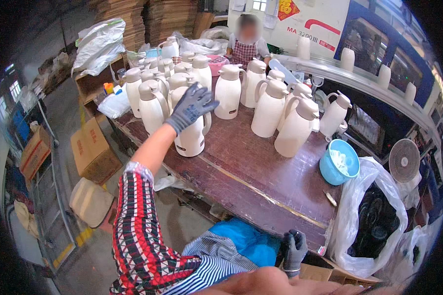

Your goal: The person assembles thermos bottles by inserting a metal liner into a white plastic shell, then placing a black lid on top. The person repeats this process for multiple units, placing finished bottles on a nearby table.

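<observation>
My left hand (194, 107), in a grey work glove, reaches over the table. Its fingers are spread in front of the upper part of a cream vacuum jug (189, 143) and hide most of its lid. Whether the glove touches the jug I cannot tell. Close by stand another cream jug (151, 108) and a jug with a beige lid (229, 93). My right hand (294, 250), gloved too, is low by the table's near edge with its fingers curled in; what they hold, if anything, is hidden.
Several more jugs (293, 128) stand on the dark table (231, 189). A blue bowl (338, 162) with white pieces sits at the right, beside a clear bag of black parts (374, 211). A co-worker (246, 46) is at the far side. A carton (93, 150) lies on the floor.
</observation>
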A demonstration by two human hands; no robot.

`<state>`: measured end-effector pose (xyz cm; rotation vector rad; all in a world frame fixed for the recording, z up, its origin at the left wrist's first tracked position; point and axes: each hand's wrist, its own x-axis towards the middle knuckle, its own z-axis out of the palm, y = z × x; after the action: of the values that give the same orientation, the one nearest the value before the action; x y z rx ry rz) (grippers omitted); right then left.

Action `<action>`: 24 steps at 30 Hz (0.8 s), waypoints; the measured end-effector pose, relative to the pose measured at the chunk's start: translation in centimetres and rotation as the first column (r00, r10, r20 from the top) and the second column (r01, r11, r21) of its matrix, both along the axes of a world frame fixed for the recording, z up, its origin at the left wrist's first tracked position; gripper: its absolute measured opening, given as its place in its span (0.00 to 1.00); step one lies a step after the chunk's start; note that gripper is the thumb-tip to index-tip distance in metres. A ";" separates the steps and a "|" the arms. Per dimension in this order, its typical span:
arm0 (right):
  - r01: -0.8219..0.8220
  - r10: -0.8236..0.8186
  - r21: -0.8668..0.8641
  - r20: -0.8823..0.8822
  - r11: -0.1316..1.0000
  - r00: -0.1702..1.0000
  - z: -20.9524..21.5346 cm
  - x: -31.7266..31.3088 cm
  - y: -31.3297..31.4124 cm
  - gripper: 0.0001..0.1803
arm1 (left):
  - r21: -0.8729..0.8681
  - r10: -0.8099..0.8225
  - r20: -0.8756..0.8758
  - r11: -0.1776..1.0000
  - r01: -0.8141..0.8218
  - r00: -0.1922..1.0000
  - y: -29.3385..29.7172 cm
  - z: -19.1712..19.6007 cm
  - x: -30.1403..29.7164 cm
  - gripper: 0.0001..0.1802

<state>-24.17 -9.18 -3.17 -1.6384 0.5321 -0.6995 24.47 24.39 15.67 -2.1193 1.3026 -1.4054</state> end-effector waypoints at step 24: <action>-0.274 -0.602 -0.929 -0.371 0.250 0.708 -3.2 5.3 -15.4 0.12 | -0.794 -0.039 -0.197 0.592 -0.136 0.980 -9.0 -15.4 1.8 0.39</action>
<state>-18.89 -24.58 -6.36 -3.2038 0.9566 -0.5541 26.30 15.36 0.23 -2.8841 0.6483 -2.0853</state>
